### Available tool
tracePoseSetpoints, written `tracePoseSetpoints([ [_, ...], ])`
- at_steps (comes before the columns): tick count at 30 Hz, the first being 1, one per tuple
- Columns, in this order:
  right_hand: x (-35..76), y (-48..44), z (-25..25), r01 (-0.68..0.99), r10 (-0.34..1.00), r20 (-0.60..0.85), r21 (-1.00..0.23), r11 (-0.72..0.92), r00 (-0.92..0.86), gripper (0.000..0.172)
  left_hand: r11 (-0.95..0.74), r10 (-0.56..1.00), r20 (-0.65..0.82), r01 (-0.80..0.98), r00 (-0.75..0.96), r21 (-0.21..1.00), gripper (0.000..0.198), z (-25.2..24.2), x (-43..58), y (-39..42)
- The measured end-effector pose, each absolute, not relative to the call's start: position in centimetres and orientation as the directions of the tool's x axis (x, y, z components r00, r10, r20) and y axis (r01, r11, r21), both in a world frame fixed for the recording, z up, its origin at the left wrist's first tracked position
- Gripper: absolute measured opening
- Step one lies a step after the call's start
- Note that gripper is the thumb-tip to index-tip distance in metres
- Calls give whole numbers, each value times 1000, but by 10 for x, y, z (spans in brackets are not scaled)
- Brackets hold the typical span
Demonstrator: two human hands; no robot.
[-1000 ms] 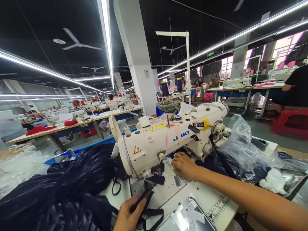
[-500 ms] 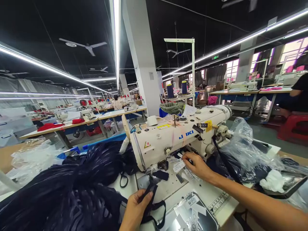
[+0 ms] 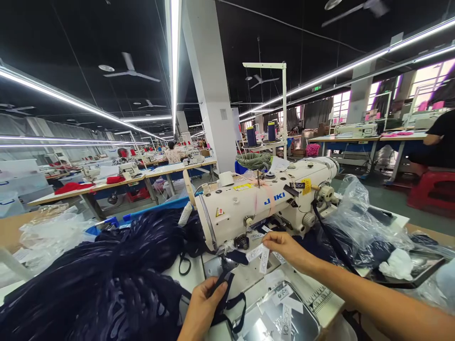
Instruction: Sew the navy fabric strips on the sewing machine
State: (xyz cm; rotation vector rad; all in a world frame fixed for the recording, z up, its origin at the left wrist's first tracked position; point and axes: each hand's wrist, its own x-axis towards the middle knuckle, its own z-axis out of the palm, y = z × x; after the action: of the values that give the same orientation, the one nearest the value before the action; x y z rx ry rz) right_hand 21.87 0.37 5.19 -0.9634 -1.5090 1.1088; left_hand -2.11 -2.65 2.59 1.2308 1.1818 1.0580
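My left hand (image 3: 205,303), at the bottom middle, grips a dark navy strap (image 3: 226,285) between thumb and fingers, just in front of the needle area. The strap's loose end loops down beside the hand. My right hand (image 3: 289,250) reaches in from the right, thumb and fingertips pinched on a printed white label (image 3: 264,261). Other white labels lie on the machine bed around the fingertips. Over both hands stands a white sewing machine (image 3: 236,208) with its needle area partly hidden by fabric. A metal tray (image 3: 310,316) with loose labels sits nearest to me.
A large heap of navy straps (image 3: 117,265) covers the left side. To the right are a clear plastic bag (image 3: 355,227) with dark fabric and a dark tray (image 3: 426,270). Thread cones (image 3: 251,136) stand behind the machine. A person (image 3: 441,137) sits at far right.
My right hand has drawn slightly left and toward me, and a white label now hangs from its fingertips. My left hand keeps its hold on the strap, almost unmoved.
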Motion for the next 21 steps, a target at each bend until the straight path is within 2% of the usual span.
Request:
tracePoseSetpoints([
  [5,181,-11,50,-49,908,168,-986,162,-384,35,107,983,-111,36,147,994,46,23,-24,-24],
  [9,153,-17,43,-45,875,178,-983,176,-451,30,85,990,-92,64,103,994,43,30,-22,-29],
  [16,131,-11,33,49,902,194,-972,231,-386,22,79,978,-81,19,191,997,49,33,-21,-30],
  [21,132,-10,34,113,904,225,-953,283,-364,17,70,979,-89,108,181,992,52,24,-23,-27],
])
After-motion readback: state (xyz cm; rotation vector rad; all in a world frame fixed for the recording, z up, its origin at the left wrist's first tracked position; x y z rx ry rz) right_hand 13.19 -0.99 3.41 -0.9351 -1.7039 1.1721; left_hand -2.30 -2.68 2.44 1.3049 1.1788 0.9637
